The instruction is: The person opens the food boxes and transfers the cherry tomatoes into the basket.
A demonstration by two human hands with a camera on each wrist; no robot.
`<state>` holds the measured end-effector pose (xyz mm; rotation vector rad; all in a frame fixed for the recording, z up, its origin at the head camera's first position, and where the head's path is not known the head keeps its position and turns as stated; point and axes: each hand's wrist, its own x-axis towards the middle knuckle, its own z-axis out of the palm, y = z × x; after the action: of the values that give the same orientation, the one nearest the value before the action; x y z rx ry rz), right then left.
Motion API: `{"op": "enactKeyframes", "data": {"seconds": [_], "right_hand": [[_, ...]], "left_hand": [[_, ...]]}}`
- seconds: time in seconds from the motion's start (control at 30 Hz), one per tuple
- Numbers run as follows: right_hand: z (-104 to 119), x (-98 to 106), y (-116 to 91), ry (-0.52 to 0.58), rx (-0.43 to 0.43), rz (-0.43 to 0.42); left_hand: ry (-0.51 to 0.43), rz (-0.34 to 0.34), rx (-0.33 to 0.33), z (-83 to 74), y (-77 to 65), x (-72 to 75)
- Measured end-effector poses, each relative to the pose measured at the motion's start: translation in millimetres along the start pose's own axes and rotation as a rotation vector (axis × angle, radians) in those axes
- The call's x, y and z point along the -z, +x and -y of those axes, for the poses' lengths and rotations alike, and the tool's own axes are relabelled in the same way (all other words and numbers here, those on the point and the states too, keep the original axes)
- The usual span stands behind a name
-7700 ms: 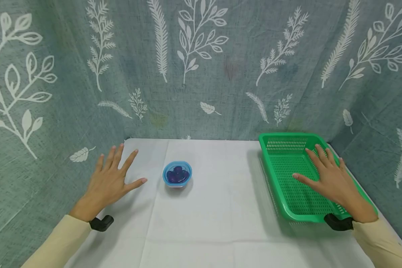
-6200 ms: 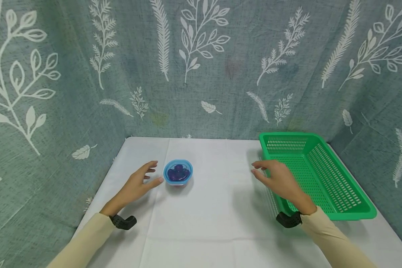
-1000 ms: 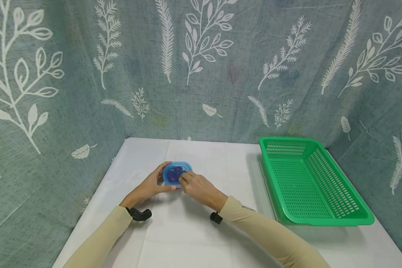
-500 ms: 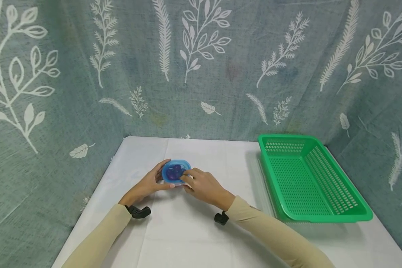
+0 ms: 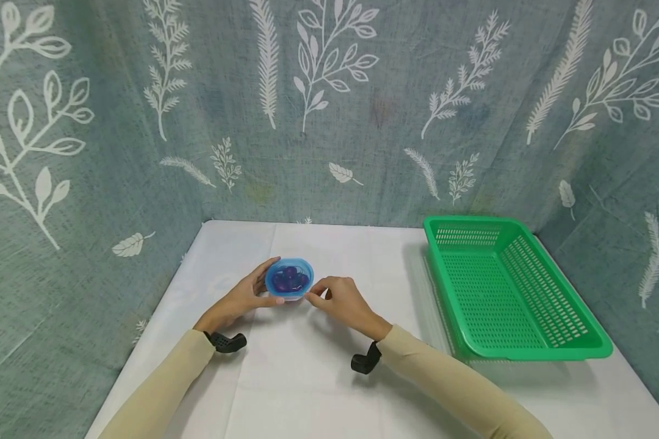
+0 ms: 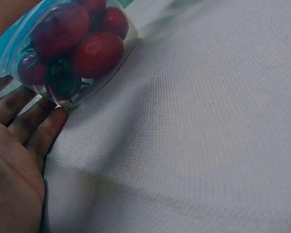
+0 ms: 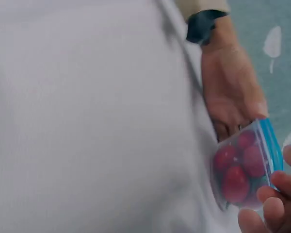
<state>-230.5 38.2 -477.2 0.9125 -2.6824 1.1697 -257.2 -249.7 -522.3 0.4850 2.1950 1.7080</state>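
A small clear plastic food container [image 7: 233, 167] with a translucent blue lid [image 5: 289, 266] holds several red cherry tomatoes [image 6: 97, 54], some with green stems. Through the lid in the head view they look purple. My left hand [image 5: 240, 299] grips the container from its left side, thumb along the near side and fingers around the far side. My right hand [image 5: 347, 303] is at the container's near right corner, its thumb and index fingertip pinching at the lid's edge. In the right wrist view, the right fingertips [image 7: 286, 184] meet the blue lid edge.
A green perforated plastic basket [image 5: 461, 305] stands at the right side of the white-covered table [image 5: 307, 390]. Grey-green curtain cloth [image 5: 373, 152] with white leaf prints rises behind and along both sides. Each wrist carries a black camera mount.
Over the last second, my right fingers shift from over the lid to its near right corner, uncovering most of it. Earlier, both hands were apart from the container; now both are on it.
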Motion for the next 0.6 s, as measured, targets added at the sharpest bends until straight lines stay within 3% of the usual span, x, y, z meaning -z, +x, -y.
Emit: {"op": "enactKeyframes", "data": {"seconds": [0.3,0.6], "right_hand": [[3,-8,-2,0.37,-0.282,0.1],[5,-17,1,0.61,-0.417,0.081]], "left_hand": [[0.02,-0.02,0.014,-1.1,0.8,-2.0],[0.008,-0.025,0.005,-1.4,0.1,-2.9]]}}
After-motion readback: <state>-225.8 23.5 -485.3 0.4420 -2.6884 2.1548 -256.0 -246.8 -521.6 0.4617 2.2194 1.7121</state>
